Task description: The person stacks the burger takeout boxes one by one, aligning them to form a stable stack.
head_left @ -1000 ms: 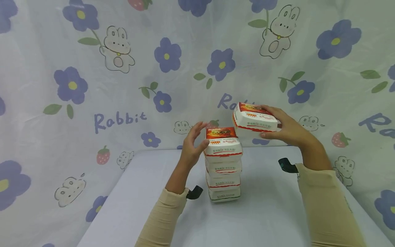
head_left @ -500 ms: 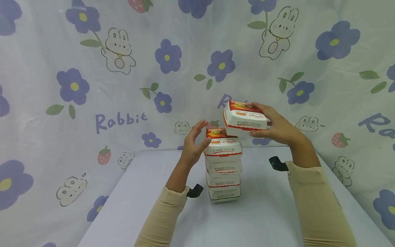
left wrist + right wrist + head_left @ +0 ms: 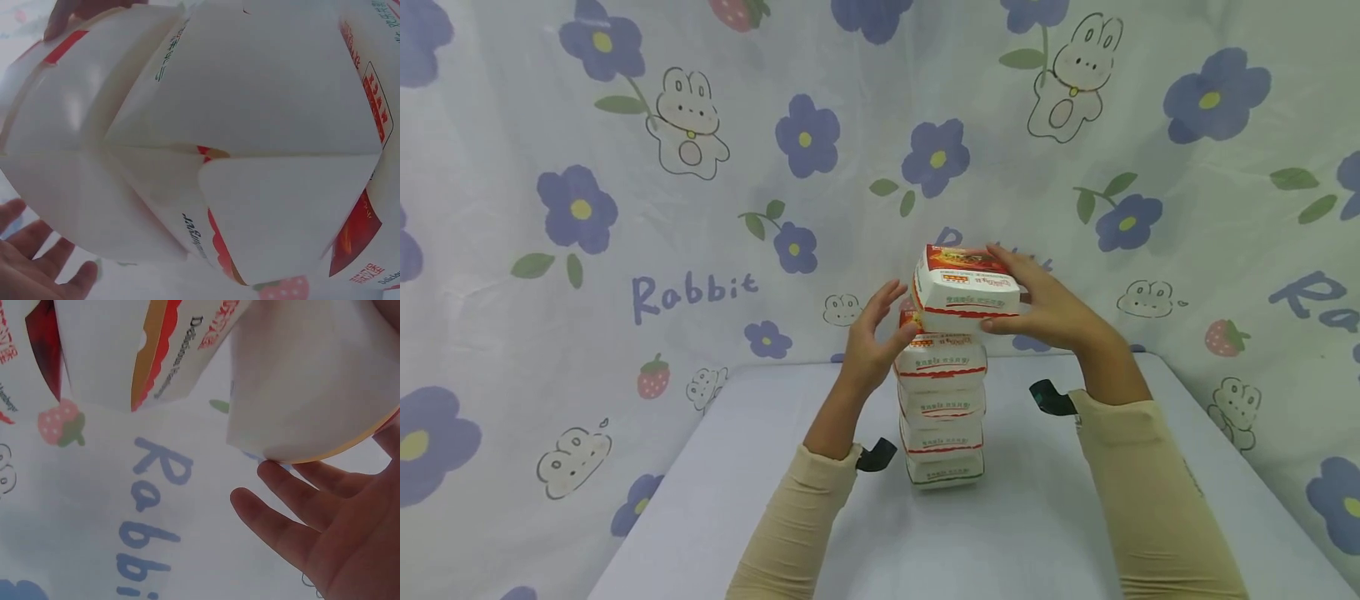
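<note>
My right hand (image 3: 1048, 304) grips a white and red cardboard burger box (image 3: 966, 292) by its right side, thumb at the front and fingers behind. That box is tilted slightly over the top of a stack of several similar boxes (image 3: 942, 408), covering part of the top one; contact cannot be told. My left hand (image 3: 872, 342) stands at the upper left of the stack with fingers spread and extended, thumb near the top box. In the left wrist view, the left fingers (image 3: 37, 250) lie beside the white box walls. The right wrist view has the held box (image 3: 306, 375) above the right fingers.
The stack stands on a white-covered table (image 3: 1045, 533). Behind it hangs a curtain (image 3: 865, 217) printed with purple flowers, rabbits and strawberries. Small black devices (image 3: 1052, 397) are worn at both wrists.
My right hand has carried the burger box leftward, from beside the stack to over its top. The left hand has barely moved, rising slightly; the stack stays put.
</note>
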Demonstrator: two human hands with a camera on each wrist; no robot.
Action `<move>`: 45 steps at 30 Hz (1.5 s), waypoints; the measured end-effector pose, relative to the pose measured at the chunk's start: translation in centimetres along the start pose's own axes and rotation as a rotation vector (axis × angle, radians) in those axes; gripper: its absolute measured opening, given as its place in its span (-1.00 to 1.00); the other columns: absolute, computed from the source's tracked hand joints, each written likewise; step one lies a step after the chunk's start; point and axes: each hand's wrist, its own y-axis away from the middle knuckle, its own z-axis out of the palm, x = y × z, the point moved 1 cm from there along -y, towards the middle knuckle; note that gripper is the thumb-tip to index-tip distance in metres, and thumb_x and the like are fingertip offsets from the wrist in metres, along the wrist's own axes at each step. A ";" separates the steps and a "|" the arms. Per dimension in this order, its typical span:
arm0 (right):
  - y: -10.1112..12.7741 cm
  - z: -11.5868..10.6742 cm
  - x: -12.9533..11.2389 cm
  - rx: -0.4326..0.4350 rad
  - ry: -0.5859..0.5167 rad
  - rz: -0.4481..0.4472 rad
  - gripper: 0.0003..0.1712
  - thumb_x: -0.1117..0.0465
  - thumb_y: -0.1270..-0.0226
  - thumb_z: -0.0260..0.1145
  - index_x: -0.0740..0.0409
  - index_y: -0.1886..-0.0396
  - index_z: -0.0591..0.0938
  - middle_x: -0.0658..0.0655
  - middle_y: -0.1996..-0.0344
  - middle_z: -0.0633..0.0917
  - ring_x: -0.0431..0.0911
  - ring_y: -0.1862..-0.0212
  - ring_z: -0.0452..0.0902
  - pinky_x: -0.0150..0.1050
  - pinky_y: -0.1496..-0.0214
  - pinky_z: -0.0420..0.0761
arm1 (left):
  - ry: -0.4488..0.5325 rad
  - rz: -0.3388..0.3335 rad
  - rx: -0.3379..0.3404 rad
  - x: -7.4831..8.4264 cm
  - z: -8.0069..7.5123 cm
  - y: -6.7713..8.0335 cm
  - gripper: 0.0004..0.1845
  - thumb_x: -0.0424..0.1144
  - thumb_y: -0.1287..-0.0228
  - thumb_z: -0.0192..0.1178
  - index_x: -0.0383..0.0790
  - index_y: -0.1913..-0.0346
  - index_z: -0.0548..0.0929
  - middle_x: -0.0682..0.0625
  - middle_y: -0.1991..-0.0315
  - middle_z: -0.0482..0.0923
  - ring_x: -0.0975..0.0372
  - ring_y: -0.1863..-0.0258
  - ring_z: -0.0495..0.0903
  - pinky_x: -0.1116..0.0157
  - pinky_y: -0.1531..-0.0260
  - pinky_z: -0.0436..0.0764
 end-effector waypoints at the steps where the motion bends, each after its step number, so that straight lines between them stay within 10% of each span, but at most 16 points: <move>1: -0.1 0.1 -0.1 0.000 0.004 0.005 0.25 0.00 0.02 0.59 -0.24 -0.57 0.00 0.08 -0.48 0.12 0.09 -0.43 0.07 0.21 -0.28 0.32 | -0.001 0.003 0.000 0.0 0.0 -0.1 -0.19 0.12 -0.30 0.17 -0.28 -0.45 0.23 -0.24 -0.38 0.29 0.06 -0.42 0.17 -0.03 -0.35 0.16; 18: -0.7 1.4 -1.1 0.036 0.043 -0.014 0.19 -0.15 -0.09 0.47 -0.30 -0.57 -0.08 0.06 -0.46 0.23 0.20 -0.34 0.27 0.28 -0.14 0.43 | 0.006 0.012 -0.025 0.4 -0.5 -0.4 -0.27 -0.24 -0.29 0.12 -0.30 -0.48 0.16 -0.27 -0.39 0.26 -0.01 -0.40 0.19 -0.09 -0.33 0.18; 45: 0.5 3.4 -0.1 0.104 -0.011 -0.151 0.09 -0.02 -0.11 0.50 -0.22 -0.56 0.08 -0.09 -0.53 0.02 -0.02 -0.49 -0.04 0.19 -0.26 0.37 | 0.059 0.048 -0.036 -0.7 -0.8 0.8 -0.16 0.21 -0.37 0.06 -0.34 -0.46 0.19 -0.18 -0.41 0.25 0.10 -0.39 0.24 -0.03 -0.32 0.23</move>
